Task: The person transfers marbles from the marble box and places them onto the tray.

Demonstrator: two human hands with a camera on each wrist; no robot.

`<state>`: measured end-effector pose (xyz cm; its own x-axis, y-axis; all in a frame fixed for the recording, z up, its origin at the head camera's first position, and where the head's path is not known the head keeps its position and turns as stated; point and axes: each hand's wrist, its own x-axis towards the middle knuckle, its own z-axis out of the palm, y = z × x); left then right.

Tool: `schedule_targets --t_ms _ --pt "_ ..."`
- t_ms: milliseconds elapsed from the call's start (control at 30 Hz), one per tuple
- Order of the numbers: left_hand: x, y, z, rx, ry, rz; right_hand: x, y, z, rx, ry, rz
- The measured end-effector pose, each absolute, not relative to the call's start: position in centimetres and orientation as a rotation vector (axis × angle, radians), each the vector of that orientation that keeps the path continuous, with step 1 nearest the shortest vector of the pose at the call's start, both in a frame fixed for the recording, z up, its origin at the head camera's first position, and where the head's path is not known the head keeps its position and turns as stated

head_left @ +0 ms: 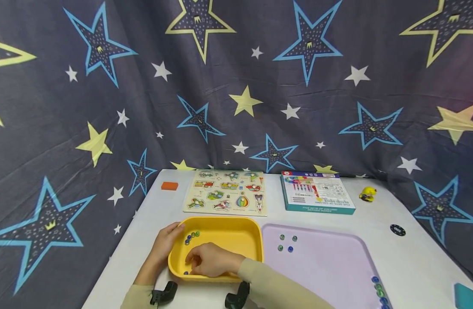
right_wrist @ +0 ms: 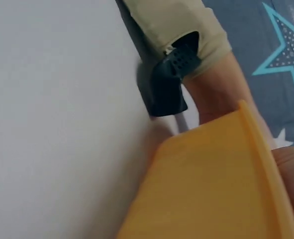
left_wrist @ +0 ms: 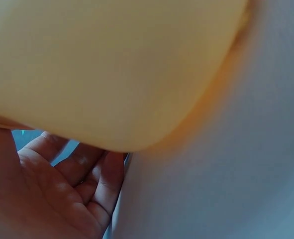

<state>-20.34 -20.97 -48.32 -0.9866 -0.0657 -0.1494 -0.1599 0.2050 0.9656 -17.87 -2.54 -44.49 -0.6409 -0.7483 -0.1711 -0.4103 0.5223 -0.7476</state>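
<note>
A yellow tray point(head_left: 224, 221) with raised walls stands on the white table. My left hand point(head_left: 163, 246) grips its left end; in the left wrist view the fingers point(left_wrist: 109, 174) bend up against the tray's outer side. My right hand point(head_left: 215, 259) reaches down inside the tray, fingers curled toward the floor of it. Close to those fingertips lies a blue marble point(head_left: 186, 273). Whether the right fingers hold a marble is hidden. Several blue and green marbles point(head_left: 193, 234) sit in a row by the tray's left wall.
To the right lies a lilac tray point(head_left: 321, 266) with several marbles point(head_left: 290, 249) at its upper left and more marbles point(head_left: 380, 293) along its right edge. Behind are a picture puzzle board point(head_left: 226, 193), a flat box point(head_left: 317, 193), an orange block point(head_left: 169, 186) and a yellow duck point(head_left: 368, 194).
</note>
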Motion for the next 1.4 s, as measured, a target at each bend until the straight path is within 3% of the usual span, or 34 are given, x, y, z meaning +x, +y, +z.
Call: schedule_targets --t_ms 667,1400 --pt "-20.0 -21.6 -48.3 -0.221 2.381 1.933 -17.5 -4.6 -45.0 -0.860 2.219 -0.931" --pt "-20.2 -21.0 -48.2 -0.216 2.394 1.936 -16.6 -2.7 -44.0 -0.870 2.406 -1.099"
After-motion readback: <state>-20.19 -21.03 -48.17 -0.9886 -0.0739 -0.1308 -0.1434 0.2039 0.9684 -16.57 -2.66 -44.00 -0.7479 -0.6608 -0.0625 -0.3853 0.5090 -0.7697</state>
